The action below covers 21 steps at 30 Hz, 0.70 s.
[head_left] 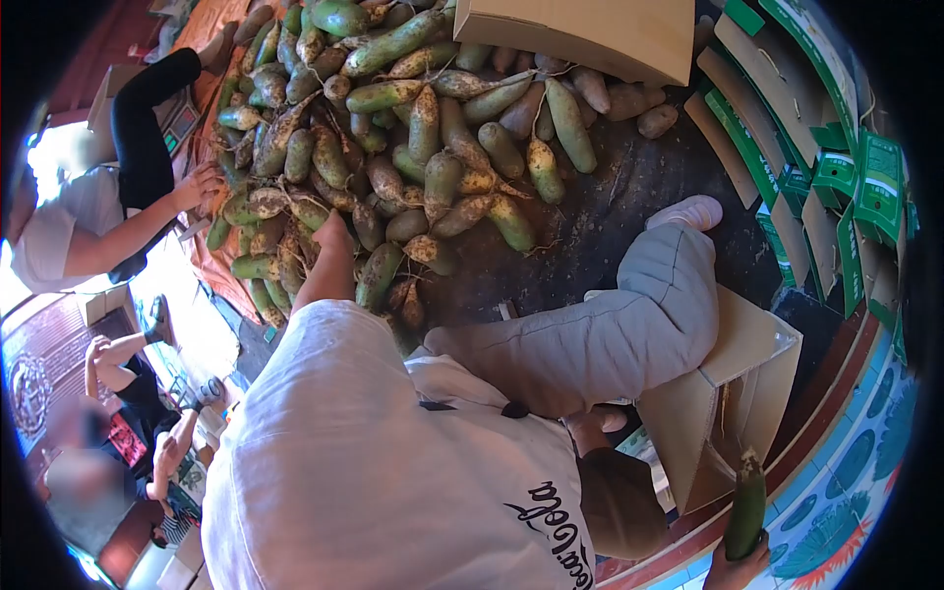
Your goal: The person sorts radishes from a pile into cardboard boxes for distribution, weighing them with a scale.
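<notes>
My left hand (pixel 334 230), at the end of a white sleeve, reaches into the heap of soil-streaked green radishes (pixel 423 128). Its fingers close at the end of one green radish (pixel 308 210), partly hidden by the neighbouring roots. At the lower right edge, my right hand (pixel 736 568) is wrapped round the lower end of another green radish (pixel 747 511). That radish points upward, just beside an opened cardboard box (pixel 723 403). Most of my right arm is outside the frame.
A cardboard box (pixel 580 34) stands at the heap's far side. Green printed cartons (pixel 836 187) are stacked along the right. On the left, a co-worker's hand (pixel 202 185) touches the heap's edge; other people sit farther down. My grey trouser leg (pixel 590 339) crosses the dark ground sheet.
</notes>
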Each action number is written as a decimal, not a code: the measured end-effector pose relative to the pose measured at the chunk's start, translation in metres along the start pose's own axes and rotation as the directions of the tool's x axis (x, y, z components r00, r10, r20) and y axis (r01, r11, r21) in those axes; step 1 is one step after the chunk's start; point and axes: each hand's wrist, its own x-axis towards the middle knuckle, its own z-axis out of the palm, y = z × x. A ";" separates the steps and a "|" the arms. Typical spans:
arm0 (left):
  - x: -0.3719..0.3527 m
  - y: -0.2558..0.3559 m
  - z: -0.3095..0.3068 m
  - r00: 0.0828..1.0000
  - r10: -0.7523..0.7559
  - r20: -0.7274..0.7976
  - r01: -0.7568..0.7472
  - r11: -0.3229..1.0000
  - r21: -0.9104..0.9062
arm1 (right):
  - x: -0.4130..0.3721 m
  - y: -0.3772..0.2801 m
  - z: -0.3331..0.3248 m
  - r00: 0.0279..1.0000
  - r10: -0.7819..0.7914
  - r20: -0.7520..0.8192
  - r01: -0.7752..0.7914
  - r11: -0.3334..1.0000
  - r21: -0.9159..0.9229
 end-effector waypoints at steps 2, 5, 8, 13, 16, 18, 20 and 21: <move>-0.017 0.021 -0.002 0.995 -0.097 0.021 0.099 0.978 -0.182 | -0.015 -0.019 -0.016 0.984 0.177 -0.006 -0.174 0.968 0.181; -0.011 0.023 -0.005 0.990 -0.135 0.037 0.134 0.991 0.010 | -0.047 -0.015 -0.040 0.850 0.411 0.329 -0.468 0.877 0.114; -0.002 0.025 -0.016 0.998 0.070 -0.011 -0.063 0.954 0.292 | -0.075 -0.022 -0.029 0.737 0.358 0.574 -0.659 0.570 0.491; -0.046 0.072 -0.057 0.646 0.763 -0.005 -0.459 0.394 0.796 | -0.187 0.054 0.066 0.788 0.137 0.600 -0.616 0.168 0.770; -0.024 0.091 -0.068 0.332 0.750 0.572 -0.576 -0.318 0.753 | -0.160 -0.012 0.028 0.498 0.279 0.821 -0.826 -0.136 0.547; -0.003 0.103 -0.066 0.296 0.691 0.659 -0.578 -0.420 0.700 | -0.154 -0.036 0.010 0.496 0.300 0.814 -0.857 0.023 0.514; -0.001 0.111 -0.064 0.257 0.647 0.718 -0.583 -0.489 0.649 | -0.153 -0.045 0.015 0.483 0.174 0.858 -0.860 -0.090 0.503; -0.003 0.112 -0.064 0.229 0.643 0.730 -0.580 -0.512 0.633 | -0.153 -0.049 0.019 0.480 0.104 0.871 -0.859 -0.145 0.491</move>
